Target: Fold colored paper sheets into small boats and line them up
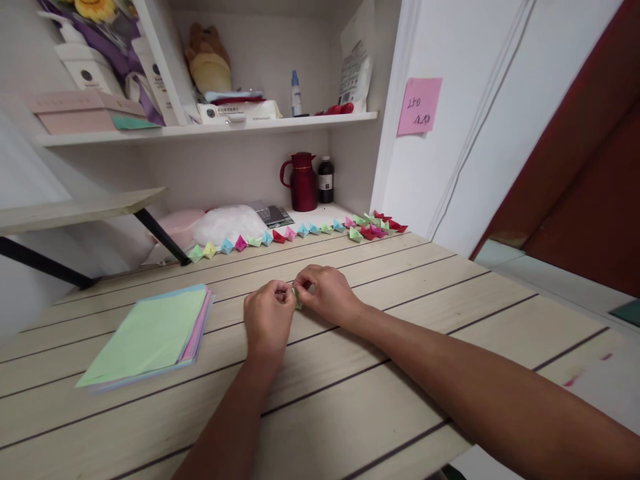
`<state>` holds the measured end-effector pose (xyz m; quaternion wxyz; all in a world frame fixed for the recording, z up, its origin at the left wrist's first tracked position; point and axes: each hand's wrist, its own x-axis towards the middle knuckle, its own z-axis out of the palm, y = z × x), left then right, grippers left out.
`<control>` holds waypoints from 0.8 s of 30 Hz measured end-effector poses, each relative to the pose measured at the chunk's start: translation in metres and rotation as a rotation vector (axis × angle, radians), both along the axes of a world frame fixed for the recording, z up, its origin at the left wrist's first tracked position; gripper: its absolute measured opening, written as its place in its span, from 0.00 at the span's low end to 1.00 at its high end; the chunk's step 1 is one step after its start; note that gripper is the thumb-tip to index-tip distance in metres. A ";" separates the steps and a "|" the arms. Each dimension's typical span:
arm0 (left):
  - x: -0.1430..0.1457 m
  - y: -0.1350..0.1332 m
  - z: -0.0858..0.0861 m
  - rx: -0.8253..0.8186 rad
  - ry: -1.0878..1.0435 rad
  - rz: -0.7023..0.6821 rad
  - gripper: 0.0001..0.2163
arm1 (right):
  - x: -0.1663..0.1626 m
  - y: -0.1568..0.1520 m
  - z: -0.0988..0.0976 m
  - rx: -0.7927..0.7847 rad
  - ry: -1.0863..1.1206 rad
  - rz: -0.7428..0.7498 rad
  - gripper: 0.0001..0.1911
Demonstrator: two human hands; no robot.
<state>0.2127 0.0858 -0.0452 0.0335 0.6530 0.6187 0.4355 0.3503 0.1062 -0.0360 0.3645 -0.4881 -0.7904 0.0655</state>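
Over the middle of the table my left hand (271, 312) and my right hand (325, 291) meet, both closed in a pinch. Between their fingertips is a small folded piece of green paper (299, 299); most of it is hidden by the fingers. To the left lies a stack of colored paper (145, 333), light green on top with pink and blue edges below. Along the table's back edge runs a row of small folded paper boats (254, 241) in green, yellow, blue, pink and red. More red and green boats (370, 231) cluster at its right end.
The slatted wooden table (360, 400) stands against a white shelf unit (280, 125). A dark red jug (303, 183) and a dark bottle (326, 180) stand behind the boats. A raised wooden shelf (75, 210) with black legs is at the left. A pink note (420, 107) hangs on the wall.
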 end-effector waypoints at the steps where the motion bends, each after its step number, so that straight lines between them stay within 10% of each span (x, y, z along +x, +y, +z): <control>1: 0.000 0.000 0.000 0.017 0.026 0.007 0.05 | 0.000 0.000 0.000 -0.005 0.003 -0.002 0.06; 24: -0.006 0.003 -0.006 0.024 0.001 0.094 0.05 | 0.003 0.006 -0.006 -0.044 0.081 -0.057 0.05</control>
